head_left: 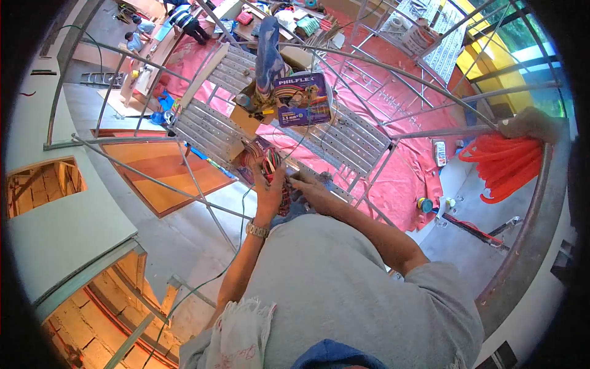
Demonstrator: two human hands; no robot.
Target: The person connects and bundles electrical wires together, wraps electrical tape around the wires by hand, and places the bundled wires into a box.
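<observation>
My left hand [268,195], with a metal wristwatch [257,230] at the wrist, is closed around a bundle of coloured wires [270,163] in front of my body. Close beside it, my right hand [311,192] has curled fingers near the lower part of the bundle; what they hold is too small to make out. A dark printed box [252,154] lies just behind the wires. Farther out, a purple PHILFLEX wire box [302,106] sits on the scaffold planks [347,144]. A thin green wire [230,265] trails past my left arm.
Scaffold rails [393,64] surround me. A coil of orange-red tubing [505,165] hangs at the right rail. Blue cloth [268,52] stands by the boxes. Pink sheeting [402,184] covers the floor below. An opening [46,184] is cut in the left panel. People [184,21] are at far left.
</observation>
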